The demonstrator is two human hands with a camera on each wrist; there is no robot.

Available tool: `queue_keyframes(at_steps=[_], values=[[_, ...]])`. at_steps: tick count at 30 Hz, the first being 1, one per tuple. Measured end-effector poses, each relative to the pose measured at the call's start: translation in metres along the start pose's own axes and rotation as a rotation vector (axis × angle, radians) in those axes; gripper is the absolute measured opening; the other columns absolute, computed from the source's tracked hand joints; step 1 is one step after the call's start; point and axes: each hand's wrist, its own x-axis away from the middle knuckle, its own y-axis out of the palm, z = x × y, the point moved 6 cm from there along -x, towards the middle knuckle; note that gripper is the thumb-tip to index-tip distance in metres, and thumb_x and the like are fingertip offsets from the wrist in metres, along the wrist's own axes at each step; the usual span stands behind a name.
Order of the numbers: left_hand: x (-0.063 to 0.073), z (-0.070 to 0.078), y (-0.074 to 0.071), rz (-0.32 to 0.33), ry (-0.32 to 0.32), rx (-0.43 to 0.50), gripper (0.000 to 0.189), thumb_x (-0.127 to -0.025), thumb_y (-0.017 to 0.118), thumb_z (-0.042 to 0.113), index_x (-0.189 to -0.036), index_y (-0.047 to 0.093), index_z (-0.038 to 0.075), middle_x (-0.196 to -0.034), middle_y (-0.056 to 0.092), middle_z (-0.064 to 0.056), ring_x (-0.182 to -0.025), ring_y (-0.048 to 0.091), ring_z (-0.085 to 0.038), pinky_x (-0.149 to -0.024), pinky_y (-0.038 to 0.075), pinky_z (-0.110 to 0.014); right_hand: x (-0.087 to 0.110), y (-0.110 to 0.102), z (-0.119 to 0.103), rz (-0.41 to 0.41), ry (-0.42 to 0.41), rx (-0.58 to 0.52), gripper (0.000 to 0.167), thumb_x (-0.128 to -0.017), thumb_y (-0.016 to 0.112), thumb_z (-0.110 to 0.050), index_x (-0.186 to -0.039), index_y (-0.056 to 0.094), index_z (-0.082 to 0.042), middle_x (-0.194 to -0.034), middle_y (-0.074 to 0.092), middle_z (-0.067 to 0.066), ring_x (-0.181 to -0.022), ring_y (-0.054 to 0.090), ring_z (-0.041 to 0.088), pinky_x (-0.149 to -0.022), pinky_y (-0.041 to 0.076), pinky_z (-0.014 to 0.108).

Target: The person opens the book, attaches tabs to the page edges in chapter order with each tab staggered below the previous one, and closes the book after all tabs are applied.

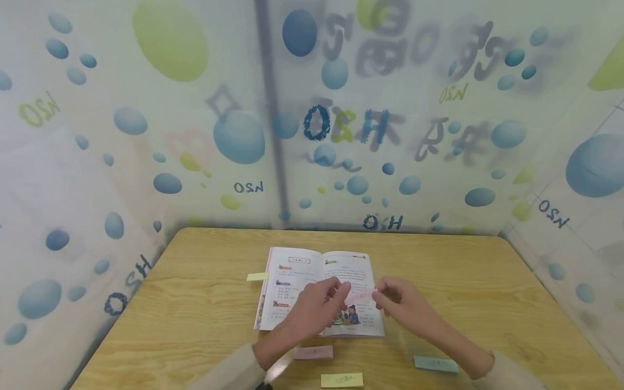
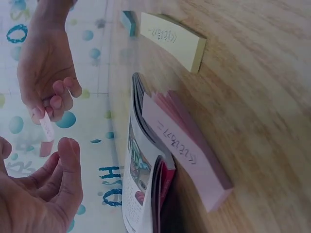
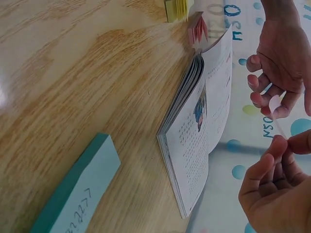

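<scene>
Above an open book [image 1: 297, 271], my right hand [image 1: 407, 306] pinches one end of a small pink sticky note [image 1: 361, 296] between thumb and forefinger. The strip's free end points toward my left hand [image 1: 319, 306], which is held over the middle of the book with its fingers loosely bent. In the left wrist view, the left thumb and fingers [image 2: 68, 160] stand apart, with the darker pink end of the note between them and beyond. The right page shows print and a colour picture. From the book's left edge sticks out a yellow tab [image 1: 257, 277].
In front of the book lie a pink sticky pad [image 1: 313, 352] and a yellow sticky pad [image 1: 342, 381], both with handwriting. A blue sticky pad [image 1: 435, 364] lies by the right forearm. The wooden table [image 1: 205, 281] meets patterned, see-through walls behind and at the sides.
</scene>
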Motion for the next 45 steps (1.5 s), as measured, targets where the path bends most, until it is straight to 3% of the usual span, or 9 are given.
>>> queue_keyframes(at_steps=[6,9,14,20,24,30,34,39,45], values=[[-0.013,0.002,-0.001,0.011,0.012,-0.095,0.010,-0.100,0.063,0.021,-0.095,0.067,0.013,-0.081,0.065,0.008,-0.067,0.062,-0.008,-0.054,0.052,-0.025,-0.002,-0.003,0.004,0.014,0.020,0.013,0.010,-0.102,0.062,-0.011,-0.097,0.064,-0.003,-0.082,0.061,0.003,-0.069,0.061,0.025,-0.061,0.052,0.027],[-0.020,0.000,0.000,0.001,-0.011,-0.105,0.004,-0.097,0.069,0.016,-0.094,0.068,0.013,-0.084,0.065,0.007,-0.069,0.062,-0.008,-0.057,0.054,-0.025,-0.003,-0.005,0.007,0.014,0.032,0.017,0.010,-0.102,0.062,-0.012,-0.097,0.065,-0.003,-0.082,0.062,0.003,-0.070,0.061,0.025,-0.061,0.051,0.027],[-0.029,-0.007,0.003,-0.010,-0.060,-0.046,0.004,-0.098,0.069,0.012,-0.101,0.069,0.011,-0.090,0.068,0.001,-0.069,0.067,-0.015,-0.054,0.055,-0.028,-0.006,-0.009,0.011,0.008,0.034,0.049,0.011,-0.102,0.062,-0.011,-0.098,0.064,-0.001,-0.082,0.063,0.004,-0.071,0.061,0.027,-0.061,0.051,0.027],[-0.041,-0.010,0.006,0.026,-0.065,-0.074,0.009,-0.098,0.067,0.008,-0.104,0.068,0.014,-0.098,0.067,-0.001,-0.076,0.066,-0.015,-0.059,0.056,-0.026,-0.010,-0.013,0.021,0.018,0.090,0.065,0.011,-0.102,0.062,-0.012,-0.099,0.064,-0.001,-0.082,0.062,0.003,-0.071,0.059,0.022,-0.061,0.050,0.027],[-0.053,-0.015,0.013,0.015,-0.094,-0.023,0.005,-0.100,0.065,0.009,-0.103,0.065,0.013,-0.101,0.067,-0.004,-0.074,0.067,-0.016,-0.059,0.057,-0.026,-0.013,-0.016,0.025,0.036,0.121,0.050,0.013,-0.102,0.061,-0.014,-0.097,0.064,-0.002,-0.082,0.062,0.004,-0.072,0.058,0.022,-0.060,0.048,0.028],[-0.066,-0.022,0.018,-0.003,-0.119,0.026,0.005,-0.101,0.064,0.010,-0.104,0.063,0.013,-0.098,0.067,-0.007,-0.065,0.066,-0.017,-0.058,0.057,-0.029,-0.021,-0.025,0.028,0.062,0.116,0.067,0.015,-0.103,0.059,-0.012,-0.097,0.065,0.000,-0.081,0.061,0.005,-0.072,0.058,0.022,-0.061,0.049,0.028],[-0.070,-0.025,0.022,-0.005,-0.167,0.038,0.014,-0.099,0.067,0.011,-0.112,0.061,0.012,-0.094,0.065,-0.003,-0.067,0.066,-0.018,-0.060,0.057,-0.030,-0.023,-0.031,0.036,0.083,0.152,0.117,0.016,-0.104,0.058,-0.011,-0.098,0.066,0.001,-0.080,0.061,0.004,-0.073,0.058,0.022,-0.064,0.051,0.028],[-0.075,-0.029,0.032,0.005,-0.214,-0.021,0.015,-0.097,0.071,0.013,-0.107,0.061,0.010,-0.086,0.065,0.000,-0.066,0.064,-0.014,-0.060,0.054,-0.028,-0.021,-0.036,0.048,0.083,0.225,0.145,0.016,-0.104,0.057,-0.010,-0.098,0.066,0.002,-0.080,0.061,0.005,-0.074,0.057,0.021,-0.063,0.049,0.028],[-0.083,-0.033,0.048,0.006,-0.190,-0.153,0.008,-0.096,0.071,0.015,-0.093,0.064,0.014,-0.084,0.063,0.005,-0.071,0.059,-0.010,-0.062,0.050,-0.027,-0.018,-0.040,0.061,0.055,0.285,0.180,0.018,-0.103,0.058,-0.012,-0.092,0.066,0.000,-0.072,0.058,0.006,-0.065,0.052,0.019,-0.055,0.042,0.026]])
